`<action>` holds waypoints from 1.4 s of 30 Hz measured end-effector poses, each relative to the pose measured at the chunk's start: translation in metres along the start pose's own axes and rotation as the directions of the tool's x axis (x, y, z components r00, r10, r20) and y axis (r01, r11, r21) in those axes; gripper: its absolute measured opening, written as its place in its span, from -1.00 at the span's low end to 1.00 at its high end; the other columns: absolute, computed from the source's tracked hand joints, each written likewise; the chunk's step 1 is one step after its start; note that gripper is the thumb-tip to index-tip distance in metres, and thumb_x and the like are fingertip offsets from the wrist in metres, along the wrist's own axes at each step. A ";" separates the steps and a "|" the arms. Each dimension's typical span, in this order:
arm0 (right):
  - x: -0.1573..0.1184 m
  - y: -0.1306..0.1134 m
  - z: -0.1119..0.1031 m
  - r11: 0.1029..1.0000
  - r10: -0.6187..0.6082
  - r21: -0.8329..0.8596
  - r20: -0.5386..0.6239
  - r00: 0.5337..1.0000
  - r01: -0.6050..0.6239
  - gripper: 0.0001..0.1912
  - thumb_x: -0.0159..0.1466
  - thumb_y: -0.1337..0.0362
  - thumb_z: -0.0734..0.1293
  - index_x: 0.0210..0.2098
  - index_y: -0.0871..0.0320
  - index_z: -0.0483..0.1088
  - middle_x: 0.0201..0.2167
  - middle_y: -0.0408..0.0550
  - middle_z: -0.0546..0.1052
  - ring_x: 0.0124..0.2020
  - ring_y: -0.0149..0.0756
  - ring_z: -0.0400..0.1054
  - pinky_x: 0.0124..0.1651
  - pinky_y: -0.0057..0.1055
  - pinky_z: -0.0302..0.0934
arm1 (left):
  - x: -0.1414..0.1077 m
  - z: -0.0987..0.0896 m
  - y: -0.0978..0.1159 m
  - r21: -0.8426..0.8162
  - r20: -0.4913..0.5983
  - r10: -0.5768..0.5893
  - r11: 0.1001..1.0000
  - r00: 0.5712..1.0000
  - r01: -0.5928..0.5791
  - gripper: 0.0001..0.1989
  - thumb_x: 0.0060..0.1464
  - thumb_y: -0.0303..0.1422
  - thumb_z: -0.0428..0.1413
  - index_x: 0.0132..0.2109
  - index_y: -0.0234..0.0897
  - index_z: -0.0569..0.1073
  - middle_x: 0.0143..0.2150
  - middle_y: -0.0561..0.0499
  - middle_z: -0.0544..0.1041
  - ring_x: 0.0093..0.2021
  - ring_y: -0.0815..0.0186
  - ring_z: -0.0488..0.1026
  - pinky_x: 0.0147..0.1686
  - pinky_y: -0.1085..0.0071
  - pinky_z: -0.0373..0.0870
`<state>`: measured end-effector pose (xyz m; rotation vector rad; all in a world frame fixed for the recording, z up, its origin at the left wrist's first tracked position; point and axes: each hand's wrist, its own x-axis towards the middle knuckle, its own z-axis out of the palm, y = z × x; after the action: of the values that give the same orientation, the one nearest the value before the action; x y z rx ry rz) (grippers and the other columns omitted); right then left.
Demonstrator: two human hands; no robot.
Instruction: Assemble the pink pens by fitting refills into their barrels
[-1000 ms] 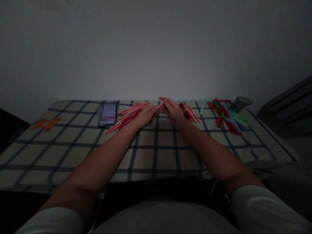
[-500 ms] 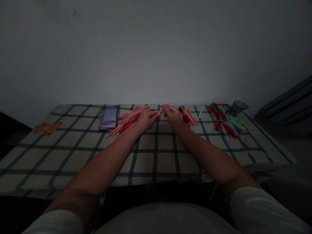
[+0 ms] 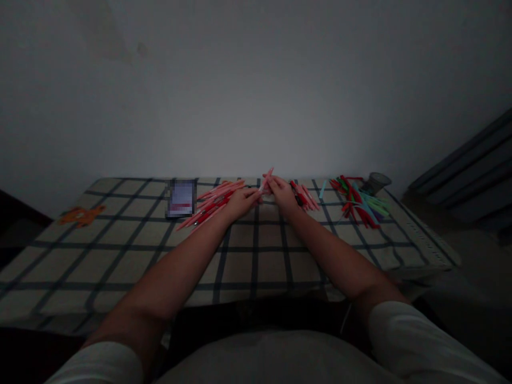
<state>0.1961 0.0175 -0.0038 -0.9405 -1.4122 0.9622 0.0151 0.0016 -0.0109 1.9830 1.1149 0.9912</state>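
Above the far middle of the table, a slim pink pen (image 3: pixel 269 174) stands tilted between my two hands, its tip pointing up and away. My left hand (image 3: pixel 243 201) pinches its lower part from the left. The fingers of my right hand (image 3: pixel 282 194) close around it from the other side. Just left of my left hand, partly under the wrist, lies a fanned pile of pink and red pens (image 3: pixel 212 205). A smaller bunch of pink, red and black pens (image 3: pixel 308 197) lies beside my right wrist. The pen's lower end is hidden by my fingers.
A dark-edged device with a blurred screen (image 3: pixel 181 198) lies left of the pens. An orange bear-shaped piece (image 3: pixel 82 215) is at far left. Coloured strips (image 3: pixel 362 208) spread on the right by a dark cup (image 3: pixel 376 183). The checked tablecloth (image 3: pixel 236 266) meets a wall (image 3: pixel 256 96) behind.
The pink pen between my hands has turned more upright and shows more of its length. My right fingers have shifted slightly down it. The whole view has swung a little to the right.
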 end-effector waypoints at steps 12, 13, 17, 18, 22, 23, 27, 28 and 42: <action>0.030 -0.046 -0.091 0.917 0.169 -0.345 -0.115 0.979 -0.199 -0.63 0.27 -0.07 0.44 -0.32 0.13 0.52 -0.47 -0.16 0.51 -0.46 -0.35 0.31 -0.34 -0.39 0.20 | 0.005 0.000 -0.011 0.071 -0.142 0.077 0.995 0.987 -0.068 -0.52 0.40 0.03 0.04 -0.12 -0.23 0.68 -0.16 -0.09 0.74 -0.14 0.16 0.62 -0.06 0.26 0.55; 0.031 -0.048 -0.100 0.858 0.194 -0.461 -0.120 0.974 -0.228 -0.68 0.29 0.00 0.44 -0.34 0.16 0.54 -0.48 -0.14 0.52 -0.46 -0.35 0.31 -0.32 -0.38 0.20 | 0.005 0.000 -0.011 0.115 -0.137 0.106 0.989 0.985 -0.090 -0.53 0.42 0.00 0.02 -0.14 -0.23 0.68 -0.16 -0.09 0.74 -0.13 0.15 0.62 -0.03 0.25 0.55; 0.028 -0.043 -0.116 0.529 0.245 -0.819 -0.103 0.964 -0.222 -0.70 0.37 0.12 0.41 -0.32 0.23 0.64 -0.43 -0.02 0.63 -0.39 -0.28 0.42 -0.27 -0.36 0.16 | 0.003 0.000 -0.011 0.345 0.005 0.200 0.919 0.980 -0.189 -0.55 0.47 -0.11 -0.02 -0.16 -0.24 0.68 -0.11 -0.13 0.74 -0.05 0.13 0.63 0.03 0.23 0.50; 0.026 -0.041 -0.116 0.462 0.266 -0.861 -0.091 0.960 -0.210 -0.68 0.39 0.11 0.40 -0.28 0.24 0.66 -0.40 0.02 0.65 -0.37 -0.26 0.44 -0.27 -0.35 0.16 | 0.002 0.001 -0.010 0.405 0.061 0.202 0.890 0.977 -0.209 -0.56 0.48 -0.12 -0.02 -0.13 -0.23 0.69 -0.09 -0.14 0.74 -0.03 0.13 0.63 0.02 0.23 0.50; 0.021 -0.031 -0.107 0.305 0.308 -0.928 -0.114 0.945 -0.212 -0.61 0.44 0.06 0.37 -0.13 0.25 0.70 -0.28 0.14 0.72 -0.34 -0.21 0.51 -0.28 -0.34 0.18 | -0.004 0.005 -0.003 0.549 0.212 0.195 0.787 0.958 -0.282 -0.56 0.49 -0.11 -0.03 -0.02 -0.21 0.71 -0.04 -0.16 0.74 0.02 0.09 0.63 -0.02 0.25 0.48; 0.020 -0.029 -0.106 0.282 0.305 -0.935 -0.126 0.944 -0.216 -0.61 0.43 0.05 0.37 -0.09 0.24 0.70 -0.25 0.16 0.73 -0.31 -0.19 0.53 -0.27 -0.34 0.20 | -0.006 0.005 -0.001 0.558 0.225 0.201 0.776 0.953 -0.295 -0.54 0.51 -0.12 -0.04 -0.01 -0.20 0.71 -0.04 -0.16 0.74 0.01 0.10 0.63 -0.03 0.26 0.48; 0.022 -0.021 -0.102 0.207 0.279 -0.951 -0.166 0.946 -0.228 -0.58 0.43 -0.04 0.37 -0.02 0.15 0.68 -0.08 0.20 0.74 -0.13 -0.10 0.60 -0.21 -0.33 0.25 | -0.007 0.004 0.001 0.565 0.222 0.195 0.773 0.955 -0.289 -0.53 0.52 -0.11 -0.06 0.02 -0.20 0.71 -0.03 -0.16 0.74 0.02 0.10 0.63 -0.03 0.27 0.48; 0.021 -0.019 -0.101 0.194 0.273 -0.954 -0.170 0.947 -0.227 -0.58 0.43 -0.05 0.36 -0.01 0.14 0.67 -0.04 0.21 0.74 -0.09 -0.07 0.61 -0.20 -0.33 0.26 | -0.007 0.004 0.001 0.569 0.215 0.187 0.774 0.959 -0.278 -0.54 0.51 -0.12 -0.05 0.02 -0.21 0.72 -0.02 -0.16 0.74 0.02 0.09 0.63 -0.04 0.26 0.47; 0.015 -0.037 -0.050 0.530 -0.075 -0.844 0.051 0.996 0.084 -0.69 0.44 0.14 0.31 0.02 0.15 0.58 -0.24 0.03 0.66 -0.24 -0.14 0.48 -0.17 -0.29 0.21 | -0.004 -0.022 0.006 0.683 -0.171 0.144 0.730 0.975 0.012 -0.59 0.49 -0.21 0.02 0.22 -0.18 0.67 0.17 -0.18 0.71 0.17 0.01 0.62 0.09 0.15 0.49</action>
<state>0.2444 0.0205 0.0374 -1.5579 -1.9558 0.1160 -0.0025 -0.0012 0.0038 2.5457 1.7311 0.9194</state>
